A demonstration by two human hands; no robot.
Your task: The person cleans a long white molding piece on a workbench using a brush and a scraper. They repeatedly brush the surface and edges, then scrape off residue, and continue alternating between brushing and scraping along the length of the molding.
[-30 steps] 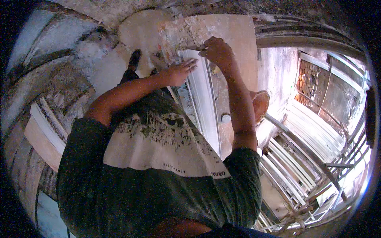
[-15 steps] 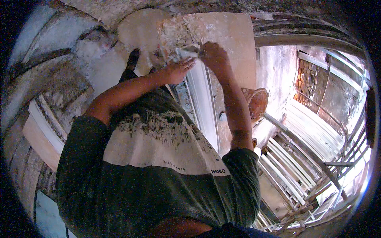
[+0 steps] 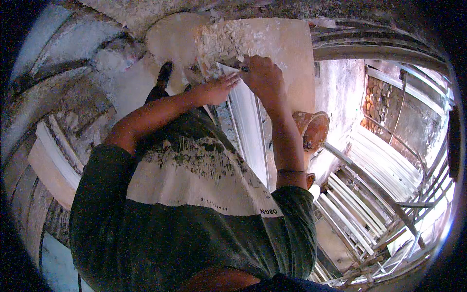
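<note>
A long white moulding strip [image 3: 249, 126] runs from near my body out to my two hands. My left hand [image 3: 220, 90] lies flat across its far end, with fingers stretched out and close together. Just right of it, my right hand [image 3: 262, 75] is closed in a fist beside the strip's end. A small dark bit shows at its fingers, too little to tell what it grips. A pale pointed white piece [image 3: 225, 68] juts out beyond the left fingertips; whether it belongs to the strip is unclear.
Pale crumbs [image 3: 219, 41] litter the light board [image 3: 292, 48] beyond my hands. A rusty-brown round container [image 3: 316, 129] stands right of my right forearm. Further right, white strips [image 3: 386, 153] lie in rows near wooden poles [image 3: 369, 173]. My dark-shod foot [image 3: 165, 74] shows left of my hands.
My right hand has shifted slightly left and down, its wrist turned a little. The left hand stays on the strip's end. The whole view has dipped slightly.
</note>
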